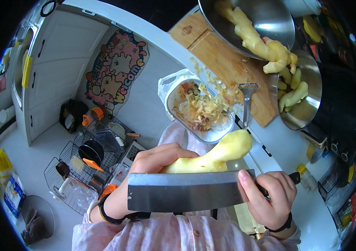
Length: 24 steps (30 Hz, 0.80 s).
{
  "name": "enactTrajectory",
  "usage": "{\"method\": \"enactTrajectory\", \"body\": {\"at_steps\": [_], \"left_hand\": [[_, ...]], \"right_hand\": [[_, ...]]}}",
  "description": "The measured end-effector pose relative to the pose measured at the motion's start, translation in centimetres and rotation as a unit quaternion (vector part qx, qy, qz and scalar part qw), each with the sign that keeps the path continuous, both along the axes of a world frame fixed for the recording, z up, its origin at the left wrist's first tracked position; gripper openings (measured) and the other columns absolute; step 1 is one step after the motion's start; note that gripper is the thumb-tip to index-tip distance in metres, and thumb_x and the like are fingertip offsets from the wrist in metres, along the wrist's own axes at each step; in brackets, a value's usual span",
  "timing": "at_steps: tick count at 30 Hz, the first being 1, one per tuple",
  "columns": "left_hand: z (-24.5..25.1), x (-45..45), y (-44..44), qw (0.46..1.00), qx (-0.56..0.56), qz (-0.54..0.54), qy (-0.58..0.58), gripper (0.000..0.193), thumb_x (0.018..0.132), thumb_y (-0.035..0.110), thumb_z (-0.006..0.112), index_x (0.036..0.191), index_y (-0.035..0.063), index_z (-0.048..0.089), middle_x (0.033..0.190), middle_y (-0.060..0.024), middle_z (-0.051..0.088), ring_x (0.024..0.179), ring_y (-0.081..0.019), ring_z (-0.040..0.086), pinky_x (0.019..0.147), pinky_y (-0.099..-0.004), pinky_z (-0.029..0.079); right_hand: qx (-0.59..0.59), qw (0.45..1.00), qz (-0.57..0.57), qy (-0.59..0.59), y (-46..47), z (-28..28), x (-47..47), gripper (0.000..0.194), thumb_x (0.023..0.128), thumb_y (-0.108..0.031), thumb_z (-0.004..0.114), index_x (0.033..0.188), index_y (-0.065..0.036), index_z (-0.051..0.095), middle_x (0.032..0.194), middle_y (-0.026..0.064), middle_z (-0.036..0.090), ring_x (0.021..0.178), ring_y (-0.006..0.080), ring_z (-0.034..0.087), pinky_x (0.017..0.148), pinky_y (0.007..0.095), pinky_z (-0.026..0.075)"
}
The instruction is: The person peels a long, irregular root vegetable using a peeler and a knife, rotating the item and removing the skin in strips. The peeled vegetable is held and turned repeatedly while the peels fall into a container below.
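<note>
My left hand (157, 158) grips a large piece of peeled ginger root (209, 158), its knobbly end pointing up and right. In my right hand (270, 196) is the dark handle of a kitchen cleaver (187, 191), with the thumb laid on the blade. The broad blade lies across the view just in front of the ginger and hides its lower side. Whether the edge touches the ginger cannot be seen. Beyond the ginger, a bin lined with a white bag (217, 136) holds peelings (206, 109). A metal Y-shaped peeler (246, 105) rests at the cutting board's edge.
More peeled ginger (253, 36) lies across a large steel bowl (275, 18) on the wooden cutting board (215, 50). Beside it, a smaller steel bowl (311, 100) holds several ginger pieces (294, 95). A wire dish rack (71, 150) with kitchenware stands on the left.
</note>
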State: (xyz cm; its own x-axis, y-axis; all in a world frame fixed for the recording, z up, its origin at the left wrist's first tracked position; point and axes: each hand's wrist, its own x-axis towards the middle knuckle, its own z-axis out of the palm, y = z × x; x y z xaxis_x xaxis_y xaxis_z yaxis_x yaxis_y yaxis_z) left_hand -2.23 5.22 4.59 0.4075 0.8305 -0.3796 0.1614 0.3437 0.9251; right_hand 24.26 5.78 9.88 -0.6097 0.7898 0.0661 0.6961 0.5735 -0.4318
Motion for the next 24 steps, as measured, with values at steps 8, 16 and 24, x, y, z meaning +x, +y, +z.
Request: {"method": "enactTrajectory", "body": {"at_steps": [8,16,24], "left_hand": [[0.5,0.0,0.2,0.999,0.019,-0.023,0.017,0.050,0.076,0.031,0.076,0.108,-0.0054,0.065,0.093,-0.0169,0.067,0.086,-0.0309,0.068,0.076,-0.0363,0.051],[1.0,0.1,0.3,0.999,-0.019,-0.032,0.008,0.052,0.075,0.033,0.076,0.109,-0.0052,0.065,0.094,-0.0168,0.068,0.089,-0.0312,0.069,0.078,-0.0364,0.051],[1.1,0.4,-0.2,0.997,-0.067,-0.033,-0.035,0.048,0.079,0.031,0.074,0.108,-0.0069,0.065,0.096,-0.0173,0.069,0.088,-0.0310,0.070,0.080,-0.0361,0.052]], "right_hand": [[0.039,0.999,0.010,0.000,-0.3,-1.0,0.6,0.030,0.078,-0.008,0.078,0.108,-0.009,0.076,0.075,0.0002,0.048,0.057,0.0136,0.048,0.049,0.0255,0.040],[-0.004,1.000,0.002,0.017,-0.5,-0.6,0.8,0.045,0.071,0.000,0.081,0.114,-0.006,0.071,0.082,0.0040,0.052,0.066,0.0204,0.053,0.057,0.0320,0.043],[0.025,1.000,-0.001,0.019,-0.4,-1.6,1.1,0.034,0.077,-0.004,0.079,0.110,-0.007,0.074,0.075,0.0006,0.047,0.057,0.0142,0.049,0.050,0.0258,0.041]]}}
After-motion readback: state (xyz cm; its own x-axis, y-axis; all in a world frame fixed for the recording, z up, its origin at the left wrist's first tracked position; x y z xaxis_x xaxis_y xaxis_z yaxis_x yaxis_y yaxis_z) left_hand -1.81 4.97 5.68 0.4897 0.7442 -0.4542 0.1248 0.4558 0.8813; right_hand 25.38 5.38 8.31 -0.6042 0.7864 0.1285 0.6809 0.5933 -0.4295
